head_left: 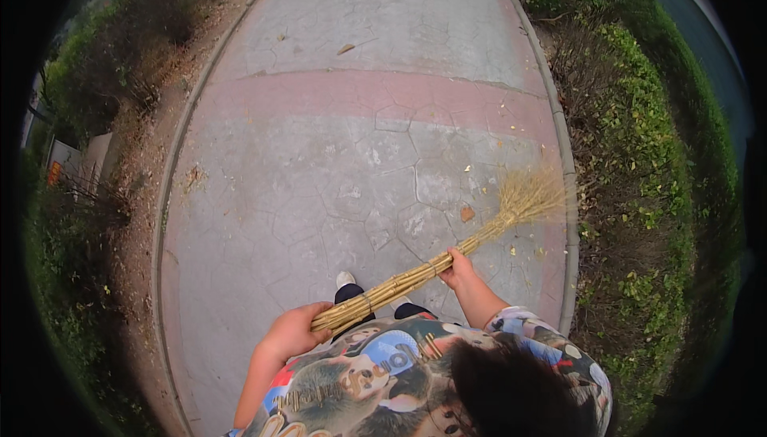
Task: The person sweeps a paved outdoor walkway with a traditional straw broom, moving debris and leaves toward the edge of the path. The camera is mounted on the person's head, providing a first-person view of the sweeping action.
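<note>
A long straw-coloured broom (399,283) made of bound stalks slants across in front of my body, from lower left up to the right. Near its butt end, my left hand (296,331) is wrapped round the handle. Farther along, about the middle, my right hand (458,268) grips the stalks. The bristle head (527,195) fans out over the right side of the path, close to the kerb, and its tips look blurred. A brown dry leaf (467,213) lies on the paving just left of the bristles.
Grey patterned paving (319,189) runs ahead, crossed by a reddish band (343,93). Kerbs edge it on the left (180,129) and right (569,197), with bushes (639,157) beyond. Small leaves (194,177) lie scattered about. My shoe (345,279) shows below the broom.
</note>
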A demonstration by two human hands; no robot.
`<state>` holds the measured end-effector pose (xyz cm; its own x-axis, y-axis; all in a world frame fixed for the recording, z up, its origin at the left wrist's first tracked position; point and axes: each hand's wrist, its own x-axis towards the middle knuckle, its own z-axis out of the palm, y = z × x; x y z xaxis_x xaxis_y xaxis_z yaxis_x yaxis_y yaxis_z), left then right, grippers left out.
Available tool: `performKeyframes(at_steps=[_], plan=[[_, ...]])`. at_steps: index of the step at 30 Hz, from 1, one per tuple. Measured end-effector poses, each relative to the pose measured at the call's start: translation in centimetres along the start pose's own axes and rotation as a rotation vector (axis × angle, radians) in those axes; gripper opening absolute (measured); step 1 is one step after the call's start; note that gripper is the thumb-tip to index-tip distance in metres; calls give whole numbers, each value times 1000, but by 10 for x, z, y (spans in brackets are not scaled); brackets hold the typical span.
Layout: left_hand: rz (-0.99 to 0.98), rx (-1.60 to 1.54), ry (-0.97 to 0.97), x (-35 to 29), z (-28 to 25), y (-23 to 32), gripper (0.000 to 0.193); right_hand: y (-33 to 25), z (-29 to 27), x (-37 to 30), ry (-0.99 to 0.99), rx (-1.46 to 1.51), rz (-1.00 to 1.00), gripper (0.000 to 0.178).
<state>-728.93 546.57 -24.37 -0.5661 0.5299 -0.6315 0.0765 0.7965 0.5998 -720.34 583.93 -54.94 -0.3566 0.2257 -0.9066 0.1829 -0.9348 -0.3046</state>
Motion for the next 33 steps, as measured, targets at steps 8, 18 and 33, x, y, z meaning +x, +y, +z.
performKeyframes(at_steps=[8,18,33], plan=[[262,569,-283,85,-106,21,49,89,-40,-27,37,551,-3,19],[609,1107,-901,201,-69,87,60,260,-72,-40,222,1166,-247,21],[889,1495,-378,334,-173,204,51,59,187,147,312,1197,-52,34]])
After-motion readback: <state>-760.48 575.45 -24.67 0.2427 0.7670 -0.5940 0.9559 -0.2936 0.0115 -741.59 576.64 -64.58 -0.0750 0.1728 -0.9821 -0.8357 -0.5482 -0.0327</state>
